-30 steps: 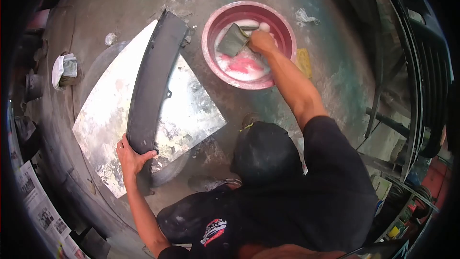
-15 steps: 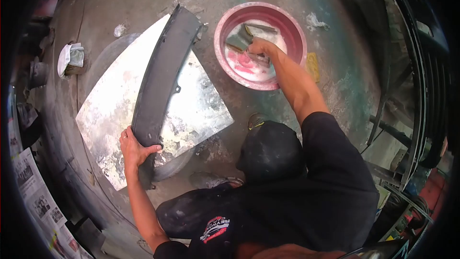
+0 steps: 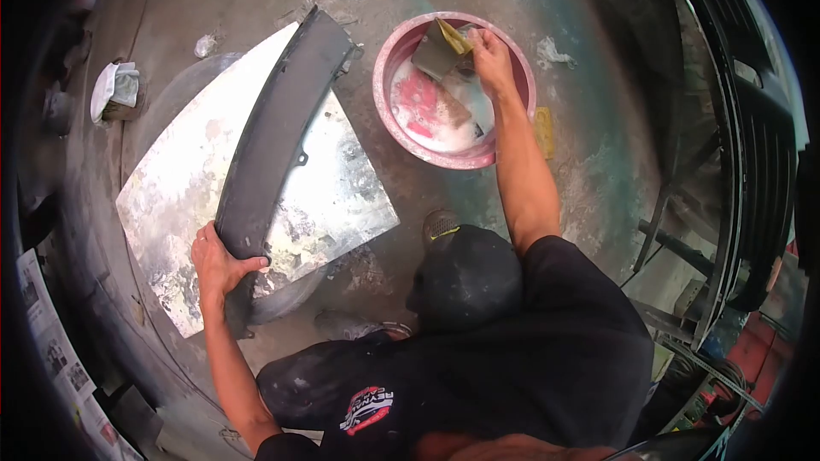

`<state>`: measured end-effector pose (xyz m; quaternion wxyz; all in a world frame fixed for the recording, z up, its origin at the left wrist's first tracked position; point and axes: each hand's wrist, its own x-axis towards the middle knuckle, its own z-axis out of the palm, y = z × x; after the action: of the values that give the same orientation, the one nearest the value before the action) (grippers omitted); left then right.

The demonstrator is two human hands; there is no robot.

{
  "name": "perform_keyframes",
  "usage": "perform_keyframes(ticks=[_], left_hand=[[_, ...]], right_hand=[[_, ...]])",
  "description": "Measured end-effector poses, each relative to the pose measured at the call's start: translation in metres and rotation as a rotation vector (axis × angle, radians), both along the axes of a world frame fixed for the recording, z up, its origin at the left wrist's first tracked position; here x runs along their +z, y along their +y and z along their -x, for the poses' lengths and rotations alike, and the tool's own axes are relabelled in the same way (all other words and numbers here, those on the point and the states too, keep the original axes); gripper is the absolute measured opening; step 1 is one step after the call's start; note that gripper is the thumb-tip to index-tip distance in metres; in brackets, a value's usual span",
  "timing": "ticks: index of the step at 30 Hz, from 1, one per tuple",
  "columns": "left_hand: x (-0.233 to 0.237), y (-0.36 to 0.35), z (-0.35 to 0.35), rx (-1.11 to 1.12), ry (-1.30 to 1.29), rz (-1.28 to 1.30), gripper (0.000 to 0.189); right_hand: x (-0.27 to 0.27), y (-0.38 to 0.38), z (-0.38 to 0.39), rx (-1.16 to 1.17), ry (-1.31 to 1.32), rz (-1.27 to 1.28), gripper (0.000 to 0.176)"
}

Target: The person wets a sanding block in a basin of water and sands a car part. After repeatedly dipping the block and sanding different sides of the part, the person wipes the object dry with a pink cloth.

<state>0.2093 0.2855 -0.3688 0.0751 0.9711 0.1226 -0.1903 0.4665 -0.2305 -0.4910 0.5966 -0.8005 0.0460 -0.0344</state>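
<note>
A long dark curved plastic panel [image 3: 278, 124] lies across a paint-stained flat board [image 3: 346, 175]. My left hand [image 3: 220, 266] is wrapped around the panel's near end, with the thumb over its right edge. Above the round pink basin [image 3: 383, 111], my right hand [image 3: 492, 61] pinches the right side of a folded sheet of sandpaper [image 3: 437, 51], dark grey with a yellowish back. Cloudy water [image 3: 444, 132] fills the bottom of the basin. A red patch [image 3: 417, 92] and a brownish strip [image 3: 453, 107] show in the water.
A yellow block [image 3: 544, 132] sits on the floor against the basin's right side. A white cloth or bag [image 3: 115, 85] lies at the left. A black metal frame [image 3: 726, 205] stands along the right. Newspaper [image 3: 51, 333] lies at the lower left.
My right hand has lifted from the water toward the basin's far right side, raising the sandpaper. The view has shifted slightly. My left hand keeps its hold on the panel.
</note>
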Motion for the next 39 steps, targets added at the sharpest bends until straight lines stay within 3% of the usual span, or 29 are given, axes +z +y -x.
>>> perform_keyframes(ticks=[2, 4, 7, 9, 10, 13, 15, 16, 17, 20, 22, 23, 24, 26, 27, 29, 32, 38, 39], left_hand=[[0.001, -0.001, -0.001, -0.001, -0.009, -0.007, 0.131], [0.003, -0.004, 0.000, -0.005, -0.013, -0.012, 0.132], [0.007, -0.007, 0.003, -0.004, -0.066, -0.056, 0.132], [0.006, -0.003, 0.003, 0.070, -0.071, 0.017, 0.127], [0.006, -0.001, 0.003, 0.064, -0.075, 0.018, 0.127], [0.007, 0.003, 0.003, 0.037, -0.148, 0.083, 0.112], [0.006, 0.007, 0.002, 0.227, -0.139, 0.420, 0.099], [0.004, 0.010, 0.002, 0.234, -0.157, 0.415, 0.099], [0.001, 0.014, 0.003, 0.182, -0.196, 0.396, 0.092], [0.020, 0.007, -0.001, 0.224, -0.194, 0.401, 0.081], [0.034, 0.001, -0.002, 0.306, -0.147, 0.430, 0.076], [0.038, -0.001, -0.001, 0.263, -0.188, 0.432, 0.071], [0.041, -0.004, -0.002, 0.215, -0.226, 0.434, 0.066], [0.058, -0.016, -0.004, 0.198, -0.243, 0.362, 0.060], [0.063, -0.020, -0.004, 0.175, -0.251, 0.294, 0.055], [0.064, -0.022, 0.000, 0.143, -0.245, 0.269, 0.053], [0.073, -0.034, 0.001, 0.131, -0.198, 0.244, 0.051], [0.069, -0.041, 0.012, 0.173, -0.229, 0.193, 0.050], [0.071, -0.044, 0.013, 0.167, -0.234, 0.219, 0.049]], right_hand=[[0.003, 0.004, 0.001, -0.071, -0.015, -0.288, 0.026], [0.014, 0.006, 0.003, -0.106, 0.040, -0.293, 0.027], [0.008, 0.001, -0.004, -0.282, -0.081, -0.098, 0.024], [0.013, 0.001, -0.001, -0.158, 0.128, -0.552, 0.026], [0.017, 0.000, 0.002, -0.163, 0.123, -0.552, 0.026], [0.031, 0.008, 0.010, 0.076, 0.238, -0.609, 0.041], [0.012, 0.007, 0.006, 0.110, 0.181, -0.593, 0.040], [0.014, 0.011, 0.002, 0.140, 0.136, -0.567, 0.041], [0.016, 0.014, 0.000, -0.014, 0.159, -0.589, 0.040], [0.014, 0.007, -0.003, -0.084, 0.093, -0.706, 0.034], [0.001, -0.001, -0.003, -0.018, 0.126, -0.511, 0.026], [-0.001, 0.000, 0.000, 0.036, 0.128, -0.178, 0.024], [-0.041, -0.005, -0.010, 0.143, -0.125, 0.325, 0.024], [0.009, 0.028, 0.024, 0.293, -0.174, 0.972, 0.024], [0.002, 0.035, 0.024, 0.294, -0.175, 0.971, 0.024], [-0.016, 0.045, 0.024, 0.383, 0.124, 1.148, 0.024], [-0.002, 0.067, 0.044, 0.542, 0.116, 1.352, 0.024], [-0.025, 0.064, 0.016, 0.686, 0.393, 1.134, 0.033], [-0.034, 0.056, 0.009, 0.558, 0.420, 1.069, 0.036]])
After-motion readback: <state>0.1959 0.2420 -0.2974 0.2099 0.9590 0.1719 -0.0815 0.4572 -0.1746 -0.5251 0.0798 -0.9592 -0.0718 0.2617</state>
